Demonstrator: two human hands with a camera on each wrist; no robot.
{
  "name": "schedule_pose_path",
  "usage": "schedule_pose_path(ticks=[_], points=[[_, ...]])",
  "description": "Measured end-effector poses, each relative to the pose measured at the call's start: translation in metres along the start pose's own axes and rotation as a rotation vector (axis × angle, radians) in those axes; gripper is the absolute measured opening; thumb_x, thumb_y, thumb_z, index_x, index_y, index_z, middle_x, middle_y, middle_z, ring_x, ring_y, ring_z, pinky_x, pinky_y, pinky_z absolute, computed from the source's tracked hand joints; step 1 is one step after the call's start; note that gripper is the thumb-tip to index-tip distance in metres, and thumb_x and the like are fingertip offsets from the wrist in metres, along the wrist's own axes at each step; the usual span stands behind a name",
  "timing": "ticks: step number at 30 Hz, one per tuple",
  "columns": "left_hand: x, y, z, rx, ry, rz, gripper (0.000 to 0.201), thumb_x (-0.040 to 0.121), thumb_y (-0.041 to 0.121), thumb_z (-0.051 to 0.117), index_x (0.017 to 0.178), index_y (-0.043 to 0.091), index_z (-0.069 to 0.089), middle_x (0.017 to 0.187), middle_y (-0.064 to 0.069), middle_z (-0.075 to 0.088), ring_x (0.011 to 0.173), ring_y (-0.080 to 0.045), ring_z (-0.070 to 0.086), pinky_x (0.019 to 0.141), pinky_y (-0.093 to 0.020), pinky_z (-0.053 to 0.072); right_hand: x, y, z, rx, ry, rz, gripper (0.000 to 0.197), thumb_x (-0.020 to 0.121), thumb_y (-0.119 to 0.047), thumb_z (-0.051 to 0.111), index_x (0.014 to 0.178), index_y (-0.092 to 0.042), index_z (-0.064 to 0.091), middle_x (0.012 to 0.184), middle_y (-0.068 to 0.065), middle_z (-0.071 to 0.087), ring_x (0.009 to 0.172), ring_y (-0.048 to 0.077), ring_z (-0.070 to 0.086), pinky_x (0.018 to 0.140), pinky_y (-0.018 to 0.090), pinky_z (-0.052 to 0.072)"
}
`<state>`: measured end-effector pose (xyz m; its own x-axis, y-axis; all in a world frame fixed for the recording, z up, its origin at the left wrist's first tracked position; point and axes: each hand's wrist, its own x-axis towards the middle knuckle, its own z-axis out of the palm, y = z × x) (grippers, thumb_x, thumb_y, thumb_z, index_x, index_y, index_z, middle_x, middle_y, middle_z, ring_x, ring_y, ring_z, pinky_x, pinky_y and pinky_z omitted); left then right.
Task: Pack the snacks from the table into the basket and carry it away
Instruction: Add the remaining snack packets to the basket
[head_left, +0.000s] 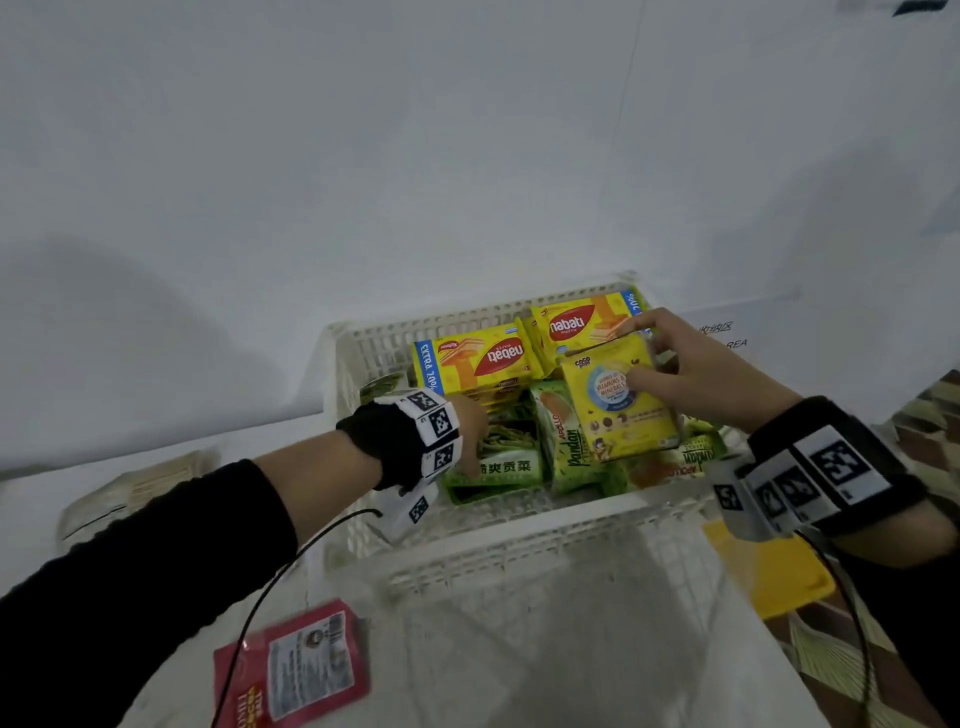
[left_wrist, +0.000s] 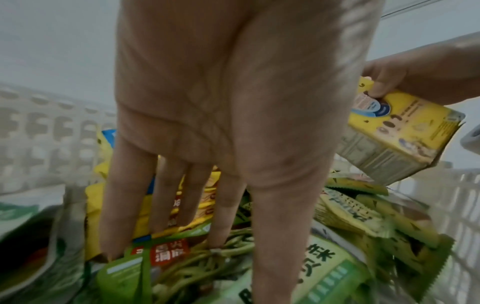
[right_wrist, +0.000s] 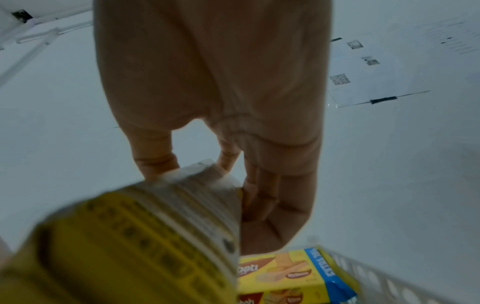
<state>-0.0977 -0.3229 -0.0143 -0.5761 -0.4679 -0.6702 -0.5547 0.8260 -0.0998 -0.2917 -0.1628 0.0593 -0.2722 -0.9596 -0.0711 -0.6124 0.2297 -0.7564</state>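
Snacks are mostly in the basket (head_left: 363, 338) already, but a few are left out. Going left to right: a pale packet (head_left: 140, 488) and a red packet (head_left: 296, 670) still lie on the table outside it. Left hand (head_left: 470, 421) is down inside, straight fingers pressing on a green packet (head_left: 498, 470). Right hand (head_left: 691, 364) pinches a yellow box (head_left: 618, 410), tilted above the pile. A yellow packet (head_left: 774, 571) waits by the right wrist. Carrying away looks a way off.
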Motion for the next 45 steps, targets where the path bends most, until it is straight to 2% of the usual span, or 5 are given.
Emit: schedule_pose_path(ticks=[4,15,32,38,45], points=[[0.007,0.005,0.013,0.041,0.052,-0.046,0.072,0.085,0.051,0.064,0.133,0.003,0.043,0.118,-0.014,0.054,0.087,-0.024,0.051,0.059,-0.028,0.040,0.001,0.001,0.001,0.007,-0.007,-0.009,0.036,0.085,-0.024,0.065,0.101,-0.052,0.048,0.110,0.015,0.057,0.092,0.029,0.068,0.073,0.051,0.058],[-0.031,-0.015,-0.011,-0.271,0.158,-0.007,0.042,0.085,0.051,0.064,0.086,0.010,0.056,0.080,-0.005,0.058,0.061,-0.015,0.047,0.053,-0.022,0.038,0.000,-0.009,0.003,-0.088,-0.050,-0.055,0.041,0.087,-0.027,0.068,0.121,-0.038,0.048,0.117,0.006,0.056,0.094,0.015,0.065,0.074,0.028,0.053],[-0.115,-0.114,0.070,-1.092,0.601,-0.230,0.077,0.080,0.030,0.076,0.142,0.008,0.034,0.139,-0.008,0.042,0.084,-0.021,0.067,0.070,-0.032,0.060,0.066,-0.116,0.138,-0.485,-0.620,0.063,0.050,0.087,-0.033,0.068,0.128,-0.015,0.045,0.103,0.000,0.061,0.079,0.019,0.066,0.071,0.031,0.057],[-0.111,-0.108,0.087,-1.285,0.666,-0.176,0.075,0.085,0.025,0.071,0.147,0.013,0.031,0.132,-0.011,0.048,0.086,-0.020,0.063,0.056,-0.023,0.058,0.081,-0.112,0.180,-0.693,-0.838,0.255,0.047,0.091,-0.048,0.057,0.110,-0.006,0.069,0.101,0.003,0.075,0.094,0.017,0.070,0.088,0.028,0.053],[-0.112,-0.110,0.090,-1.359,0.658,-0.156,0.074,0.086,0.025,0.069,0.148,0.014,0.030,0.134,-0.012,0.046,0.085,-0.023,0.066,0.058,-0.028,0.060,0.081,-0.121,0.180,-0.823,-0.896,0.168,0.033,0.084,-0.038,0.071,0.074,-0.007,0.064,0.072,0.006,0.073,0.056,0.013,0.062,0.057,0.023,0.052]])
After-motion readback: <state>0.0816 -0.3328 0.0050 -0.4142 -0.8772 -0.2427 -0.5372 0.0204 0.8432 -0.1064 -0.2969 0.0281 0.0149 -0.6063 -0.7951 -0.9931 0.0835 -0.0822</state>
